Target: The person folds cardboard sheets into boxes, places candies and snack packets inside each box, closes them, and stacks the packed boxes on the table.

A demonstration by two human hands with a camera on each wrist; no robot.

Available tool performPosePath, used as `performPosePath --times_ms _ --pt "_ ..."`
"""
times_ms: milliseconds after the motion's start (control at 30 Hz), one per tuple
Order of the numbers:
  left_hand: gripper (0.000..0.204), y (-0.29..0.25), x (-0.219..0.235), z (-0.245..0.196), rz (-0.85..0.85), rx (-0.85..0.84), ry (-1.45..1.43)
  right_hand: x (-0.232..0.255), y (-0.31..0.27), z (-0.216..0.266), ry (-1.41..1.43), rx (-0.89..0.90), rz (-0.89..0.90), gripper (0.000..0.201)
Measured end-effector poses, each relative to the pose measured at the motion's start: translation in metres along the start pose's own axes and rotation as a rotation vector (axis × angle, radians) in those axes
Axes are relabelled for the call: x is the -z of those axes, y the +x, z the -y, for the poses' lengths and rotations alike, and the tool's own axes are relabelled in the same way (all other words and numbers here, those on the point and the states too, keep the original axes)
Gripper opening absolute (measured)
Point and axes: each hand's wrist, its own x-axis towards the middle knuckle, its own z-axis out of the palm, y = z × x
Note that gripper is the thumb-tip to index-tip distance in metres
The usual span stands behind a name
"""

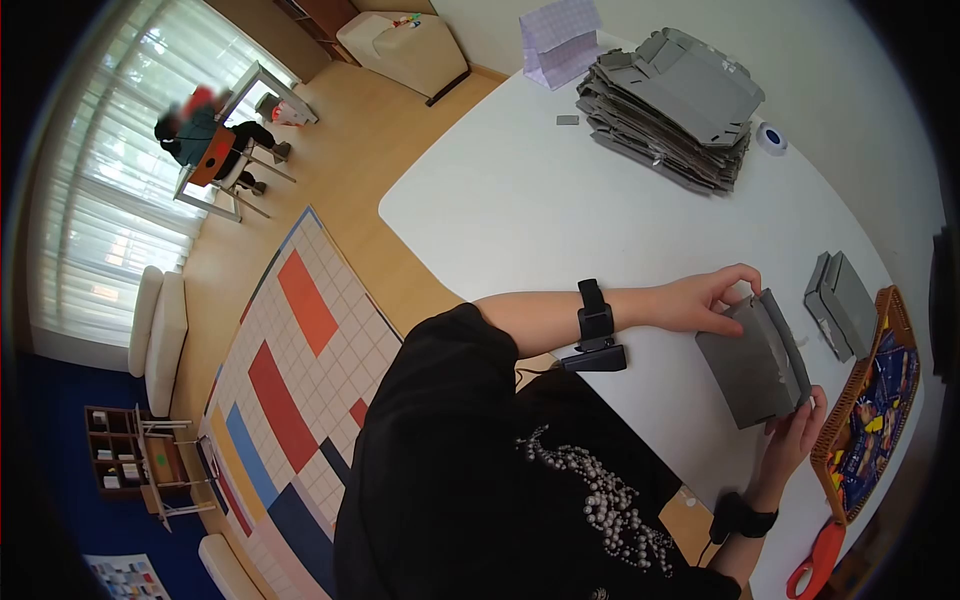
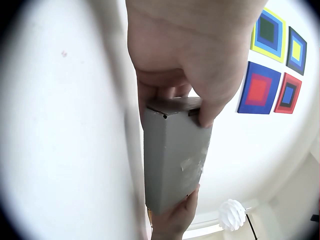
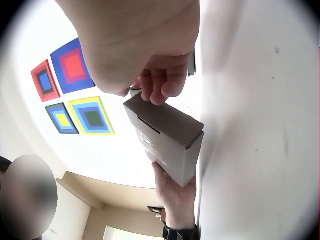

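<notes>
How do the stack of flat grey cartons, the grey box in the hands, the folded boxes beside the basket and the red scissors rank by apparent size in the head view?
1. stack of flat grey cartons
2. grey box, held by both hands
3. folded boxes
4. red scissors, partly cut off, so unsure

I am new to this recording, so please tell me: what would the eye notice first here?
First, the grey cardboard box at the near edge of the white table, held at its ends by the left hand and the right hand. Next, the tall stack of flat grey cardboard at the far side, and the red scissors near the right wrist.
</notes>
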Motion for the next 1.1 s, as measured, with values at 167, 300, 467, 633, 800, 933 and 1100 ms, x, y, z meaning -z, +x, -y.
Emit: performPosePath --times_ms 167,300,467,633,800,933,1100 --pt "0.056 -0.002 -0.004 -0.01 0.023 0.009 -0.068 0.008 0.001 -0.002 0.059 -0.055 0.02 0.023" --pt "0.06 0.0 -0.003 0.006 0.018 0.024 -0.008 0.011 0.002 -0.006 0.136 -0.092 -0.019 0.024" --pt "0.054 -0.001 -0.003 0.0 0.037 0.04 -0.04 0.008 -0.001 -0.002 0.05 -0.068 -0.019 0.024" --pt "0.048 0.001 0.0 0.008 -0.024 0.045 -0.052 0.001 -0.002 0.002 -0.015 0.066 0.101 0.021" --pt "0.044 0.0 -0.001 0.005 0.008 0.07 -0.107 0.018 -0.001 -0.008 -0.004 -0.036 0.073 0.019" --pt "0.043 -0.002 0.0 -0.002 0.042 0.114 0.054 0.004 -0.002 0.007 0.019 -0.116 0.149 0.021" --pt "0.045 0.0 -0.004 0.003 0.061 0.053 -0.102 0.011 -0.001 -0.001 0.029 -0.101 0.141 0.03"
